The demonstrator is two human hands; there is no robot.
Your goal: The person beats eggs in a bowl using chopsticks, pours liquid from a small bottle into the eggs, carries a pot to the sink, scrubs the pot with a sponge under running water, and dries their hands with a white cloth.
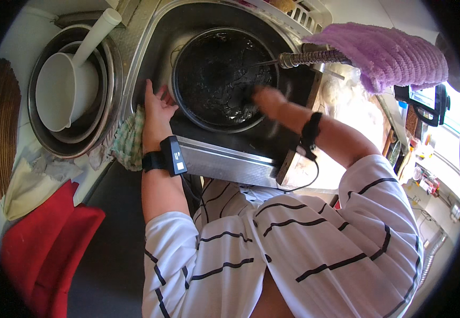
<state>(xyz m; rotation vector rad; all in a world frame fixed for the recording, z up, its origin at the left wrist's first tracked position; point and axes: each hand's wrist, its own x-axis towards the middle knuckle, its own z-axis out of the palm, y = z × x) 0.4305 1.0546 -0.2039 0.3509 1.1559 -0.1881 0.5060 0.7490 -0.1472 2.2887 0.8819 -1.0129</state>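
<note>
A round metal basin (222, 79) with a dark inside and wet, shiny patches stands in the sink (156, 43). My left hand (160, 103) is at the basin's left side, fingers spread, with fingertips near or against its outer wall. Over the basin's right part is my right hand (269, 102), blurred, its fingers curled down towards the dark surface; whether it holds something cannot be told. A flexible faucet hose (313, 59) reaches over the basin's right rim, and a thin stream seems to leave its end. A purple cloth (389, 55) hangs over the faucet.
Left of the sink, nested metal bowls (114, 83) hold a white plastic dipper (57, 91). A green checked cloth (130, 141) lies by my left wrist. Red fabric (47, 246) hangs at the lower left. A white plastic basket (309, 16) stands behind the sink; a wooden board (289, 169) borders its right side.
</note>
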